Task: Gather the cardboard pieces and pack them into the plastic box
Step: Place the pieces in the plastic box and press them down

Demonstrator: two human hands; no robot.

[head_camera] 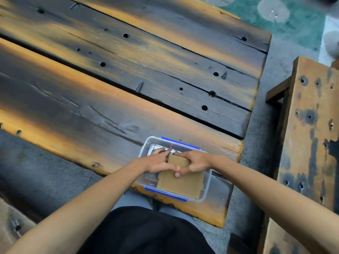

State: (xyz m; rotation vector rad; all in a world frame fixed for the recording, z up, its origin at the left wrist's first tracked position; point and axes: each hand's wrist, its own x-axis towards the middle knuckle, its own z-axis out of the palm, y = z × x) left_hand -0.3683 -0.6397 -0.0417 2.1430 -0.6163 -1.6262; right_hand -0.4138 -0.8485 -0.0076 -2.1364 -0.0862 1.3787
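A clear plastic box (pixel 207 189) with blue clips stands at the near right corner of the wooden table (pixel 110 99). Flat brown cardboard pieces (pixel 181 183) lie inside it. Both hands reach into the box. My left hand (pixel 157 162) presses on the far end of the cardboard with fingers stretched forward and the thumb laid across the top. My right hand (pixel 192 162) presses down beside it, index finger pointing left and thumb on the cardboard. The hands hide the cardboard's far part.
The table is made of dark, scorched planks with gaps and holes. A wooden bench (pixel 310 143) stands to the right, beyond a strip of grey floor (pixel 266 125). My dark-clothed lap (pixel 146 231) is just below the table's near edge.
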